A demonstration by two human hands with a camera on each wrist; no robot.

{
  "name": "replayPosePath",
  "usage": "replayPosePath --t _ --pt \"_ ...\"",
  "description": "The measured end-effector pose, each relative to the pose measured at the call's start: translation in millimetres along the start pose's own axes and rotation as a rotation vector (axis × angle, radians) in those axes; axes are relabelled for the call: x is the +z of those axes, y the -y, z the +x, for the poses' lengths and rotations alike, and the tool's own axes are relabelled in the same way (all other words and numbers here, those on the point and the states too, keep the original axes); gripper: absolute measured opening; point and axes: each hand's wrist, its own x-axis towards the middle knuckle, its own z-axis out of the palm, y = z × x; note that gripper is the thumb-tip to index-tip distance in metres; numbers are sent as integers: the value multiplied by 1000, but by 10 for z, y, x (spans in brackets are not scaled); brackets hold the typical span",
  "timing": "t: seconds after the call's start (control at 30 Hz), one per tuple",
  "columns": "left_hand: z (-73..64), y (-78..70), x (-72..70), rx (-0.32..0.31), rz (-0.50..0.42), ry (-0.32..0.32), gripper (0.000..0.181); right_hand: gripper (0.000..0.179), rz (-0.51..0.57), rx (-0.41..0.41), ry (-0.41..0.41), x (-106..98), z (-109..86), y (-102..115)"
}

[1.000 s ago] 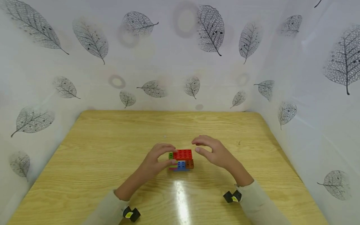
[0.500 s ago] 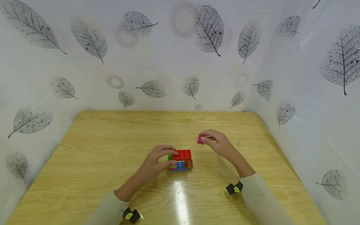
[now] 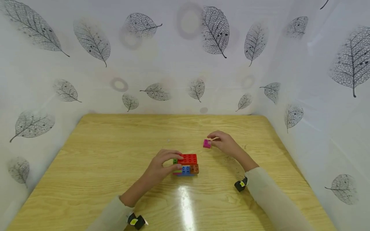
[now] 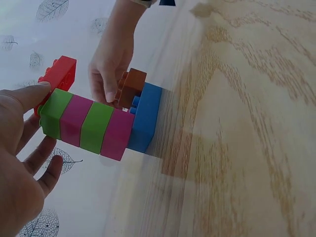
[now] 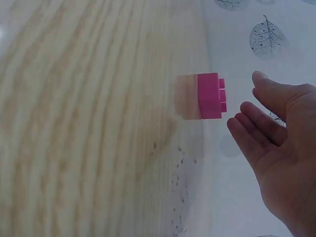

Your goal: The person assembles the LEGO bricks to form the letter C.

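Note:
My left hand (image 3: 158, 165) grips a small build of toy bricks, its fingertips on the red brick (image 3: 189, 159) and its thumb along the near side. In the left wrist view the build has a column of green and pink bricks (image 4: 96, 126). That column stands on a long blue brick (image 4: 149, 118), which also carries a brown brick (image 4: 133, 88). The red brick sticks out from the column's top. Behind the build, a loose pink brick (image 5: 209, 96) sits studs-up on the table. My right hand (image 5: 286, 143) hovers just beyond it, thumb and fingers spread apart.
The light wooden table (image 3: 115, 138) has rounded far corners. A white sheet (image 3: 173, 64) with leaf prints hangs around its back and sides. Dark specks (image 5: 180, 182) mark the wood near the pink brick.
My right hand has moved back and right from beside the build. Half a second ago its fingers were on the pink brick; now they have let go. My left hand has stayed put.

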Motion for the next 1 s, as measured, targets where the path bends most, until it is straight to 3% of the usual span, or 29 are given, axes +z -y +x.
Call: replayPosePath --t 0.13,0.4,1.0 --pt "8 -5 8 -12 -19 6 25 25 -21 44 13 38 51 -88" --pt "-3 -20 7 -31 -23 -6 23 24 -78 54 40 112 126 -176" --pt "-2 -15 9 -42 -35 -1 23 24 -130 50 63 156 144 -112"
